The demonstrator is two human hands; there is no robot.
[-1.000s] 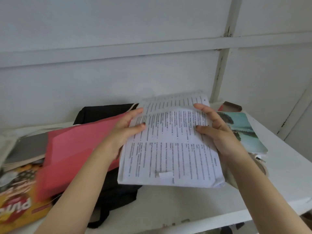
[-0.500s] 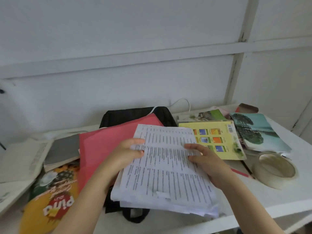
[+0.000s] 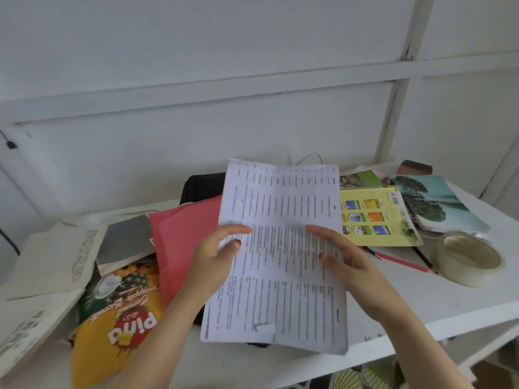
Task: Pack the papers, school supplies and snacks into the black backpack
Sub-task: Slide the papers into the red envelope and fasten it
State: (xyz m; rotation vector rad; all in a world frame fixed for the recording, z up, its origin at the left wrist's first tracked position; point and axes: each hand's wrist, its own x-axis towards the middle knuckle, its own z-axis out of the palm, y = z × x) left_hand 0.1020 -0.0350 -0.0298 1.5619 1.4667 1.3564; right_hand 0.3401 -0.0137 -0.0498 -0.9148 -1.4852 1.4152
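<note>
both busy: left hand (image 3: 213, 256) and right hand (image 3: 354, 265) gripped the papers (image 3: 280, 197) by their side edges, above the black backpack (image 3: 202, 186) near the table's (image 3: 449, 304) back edge, probably squaring them for packing.
</note>
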